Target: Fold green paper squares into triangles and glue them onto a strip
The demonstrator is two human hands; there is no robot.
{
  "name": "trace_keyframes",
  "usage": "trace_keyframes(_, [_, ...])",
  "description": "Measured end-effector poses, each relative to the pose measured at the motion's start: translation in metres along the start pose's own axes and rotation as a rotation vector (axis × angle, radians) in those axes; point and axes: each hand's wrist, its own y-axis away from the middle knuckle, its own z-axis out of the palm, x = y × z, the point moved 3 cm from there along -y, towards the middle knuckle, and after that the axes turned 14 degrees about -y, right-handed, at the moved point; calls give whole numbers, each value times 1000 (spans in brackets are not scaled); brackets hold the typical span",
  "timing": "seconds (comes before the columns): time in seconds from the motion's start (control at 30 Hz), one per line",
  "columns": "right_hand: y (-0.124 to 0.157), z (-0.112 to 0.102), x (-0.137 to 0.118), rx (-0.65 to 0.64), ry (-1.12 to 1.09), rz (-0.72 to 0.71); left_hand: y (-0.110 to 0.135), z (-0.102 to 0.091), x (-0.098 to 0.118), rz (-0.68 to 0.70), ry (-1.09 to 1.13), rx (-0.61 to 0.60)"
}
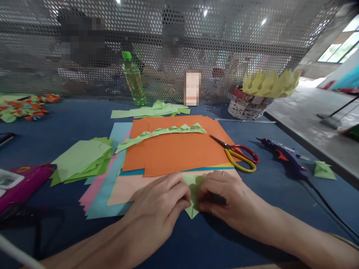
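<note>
left hand (pixel 166 198), right hand (pixel 228 192): each grip pinched closed on green paper (pixel 193 188); uneven finger pressure could skew fold, crumple tip.

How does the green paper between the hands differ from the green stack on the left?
The held paper tapers to a creased point; the stack lies flat, with several sheets overlapping.
Fingers partly cover the held paper; the stack is untouched.
Both are green paper.

A perforated screen (pixel 213 50) is standing behind the blue table (pixel 190 243), while a window (pixel 349 46) is glowing to the table's right.
</note>
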Motion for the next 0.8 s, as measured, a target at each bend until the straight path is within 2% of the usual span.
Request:
trace_keyframes(0.33, [-1,2,-5,14,27,-1,-4,3,0,-19,-68,-23])
trace_keyframes(0.8, [-2,3,-5,20,41,16,-3,6,1,31,-112,43])
